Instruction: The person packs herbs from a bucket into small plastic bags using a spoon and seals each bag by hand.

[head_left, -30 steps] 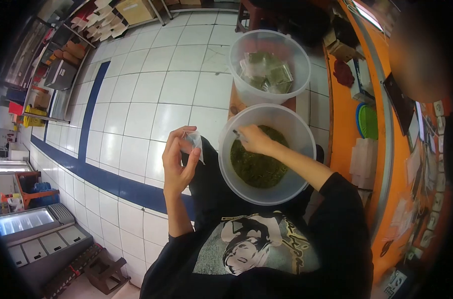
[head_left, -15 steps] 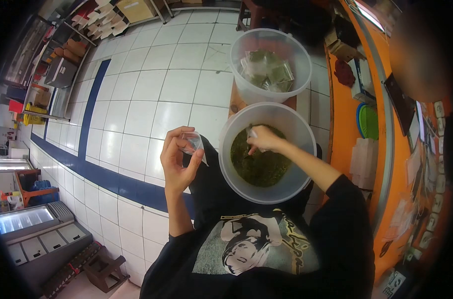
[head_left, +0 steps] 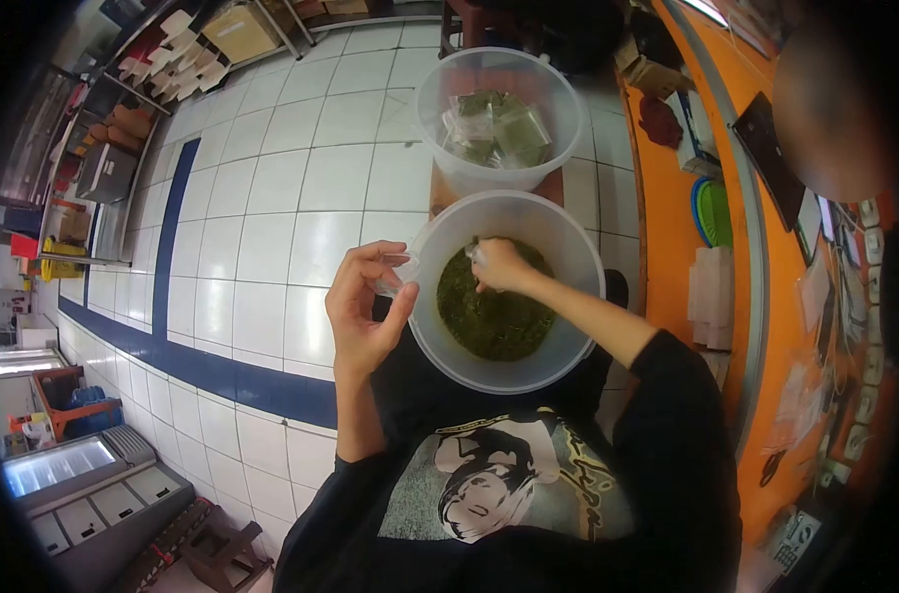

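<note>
A small clear plastic bag [head_left: 400,277] is held between the thumb and fingers of my left hand [head_left: 370,306], just left of the nearer tub. My right hand [head_left: 502,267] reaches into that round translucent tub [head_left: 578,326], its fingers closed at the dark green, wet-looking mass [head_left: 499,326]. Something small and clear shows at those fingers, too hidden to identify. Behind it, a second translucent tub [head_left: 429,119] contains several clear packets [head_left: 518,135] with green contents.
An orange counter [head_left: 667,208] with boxes, a green round item [head_left: 713,211] and cables runs along the right. A brown stool [head_left: 222,553] and a freezer [head_left: 103,489] are at lower left. Shelving [head_left: 123,217] stands on the left.
My right hand has moved from the tub's left side into the green mass. The tubs appear further left as the view shifted. My left hand keeps the clear bag.
</note>
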The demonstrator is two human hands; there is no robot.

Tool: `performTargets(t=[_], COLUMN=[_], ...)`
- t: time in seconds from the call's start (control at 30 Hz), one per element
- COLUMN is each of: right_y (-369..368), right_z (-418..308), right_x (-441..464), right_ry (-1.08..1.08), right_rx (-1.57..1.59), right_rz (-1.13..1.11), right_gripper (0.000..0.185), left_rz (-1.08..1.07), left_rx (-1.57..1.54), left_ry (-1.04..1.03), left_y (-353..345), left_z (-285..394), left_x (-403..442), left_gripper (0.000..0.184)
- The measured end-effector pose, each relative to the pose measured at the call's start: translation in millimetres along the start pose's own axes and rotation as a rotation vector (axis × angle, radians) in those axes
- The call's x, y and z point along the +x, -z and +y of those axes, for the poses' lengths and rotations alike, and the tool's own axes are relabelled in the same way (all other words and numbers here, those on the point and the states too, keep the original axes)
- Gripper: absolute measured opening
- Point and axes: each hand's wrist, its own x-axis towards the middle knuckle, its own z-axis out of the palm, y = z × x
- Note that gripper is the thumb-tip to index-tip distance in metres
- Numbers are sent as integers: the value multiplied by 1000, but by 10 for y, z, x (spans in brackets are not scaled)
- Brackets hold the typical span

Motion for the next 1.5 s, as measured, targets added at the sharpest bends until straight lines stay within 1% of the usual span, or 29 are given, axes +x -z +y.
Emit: performTargets(t=[0.07, 0.1, 0.13, 0.2, 0.23, 0.27, 0.33, 0.4, 0.43, 0.47, 0.53, 0.57, 0.63, 0.77, 0.8, 0.83, 0.87, 0.93, 0.97, 1.07, 1.13, 1.2, 1.27, 1.3, 1.33, 1.4, 1.43, 1.47, 1.5], right_y=[-333, -416, -440, -474, -428, -328, -47, 245, 389, 514, 768, 846, 978, 1091, 1118, 1136, 1145, 1132, 1109, 901, 697, 691, 725, 762, 800, 844, 810, 751, 668], right_z=[399, 330, 294, 252, 223, 226, 141, -22, -75, -124, -389, -428, -443, -407, -412, -423, -448, -521, -584, -726, -739, -802, -787, -754, -734, -706, -666, -637, -626], right_x=[225, 226, 192, 125, 209, 238, 159, 28, -23, -104, -394, -495, -675, -878, -909, -943, -977, -1052, -1104, -1234, -1271, -1387, -1439, -1480, -1520, -1598, -1606, -1602, -1582], right_ry=[133, 18, 25, -129, -150, -233, -224, -160, -135, -136, -64, -67, 29, 64, 79, 94, 96, 167, 169, 263, 512, 522, 721, 707, 710, 589, 530, 527, 460], right_rx=[-243, -345, -347, -289, -351, -277, -18, 230, 297, 293, 529, 528, 664, 753, 750, 746, 747, 735, 736, 672, 368, 304, 251, 241, 242, -19, -97, -96, -75], right_rz=[-79, -243, -249, -345, -406, -363, -261, -245, -284, -281, -95, -89, 92, 202, 243, 286, 287, 369, 370, 407, 468, 442, 580, 599, 599, 535, 530, 531, 504], right_gripper=[15, 20, 20, 20, 21, 17, 10, 6, 15, 15, 14, 14, 13, 11, 11, 12, 12, 11, 11, 10, 8, 8, 10, 19, 19, 34, 48, 48, 50], left_rz=[-10, -4, 3, 15, 36, 54, 47, 40, 34, 29, 23, 15, -41, -175, -219, -243, -244, -254, -298, -260, -251, -240, -208, -206, -177, -149, -126, -105, -107], left_rx=[54, 61, 110, 162, 118, 71, 82, 89, 87, 85, 71, 62, 85, 158, 203, 242, 243, 298, 331, 308, 333, 358, 314, 316, 331, 343, 342, 341, 340], left_ry=[-46, -46, -57, -63, -17, 28, 33, 32, 15, -1, -5, -8, 7, -25, -30, -68, -71, -50, -44, -67, -101, -134, -74, -75, -101, -126, -152, -178, -177], left_y=[36, 74, 129, 216, 249, 271, 284, 271, 254, 233, 161, 117, 11, -280, -358, -425, -501, -626, -652, -778, -819, -836, -828, -816, -802, -800, -804, -809, -832], left_z=[44, 38, 12, -8, -10, -12, 13, 8, -7, -24, -72, -95, -121, -105, -75, -95, -90, -77, -141, -237, -255, -299, -368, -372, -376, -384, -387, -387, -384], left_x=[-20, -44, -70, -111, -135, -154, -146, -114, -99, -84, -59, -52, -62, -58, -58, -66, -70, -94, -123, -140, -137, -143, -162, -156, -145, -145, -156, -169, -178], left_gripper=[18, 18, 17, 17, 18, 18, 18, 18, 19, 20, 20, 21, 21, 25, 27, 37, 37, 51, 63, 68, 70, 71, 72, 72, 73, 73, 73, 73, 73])
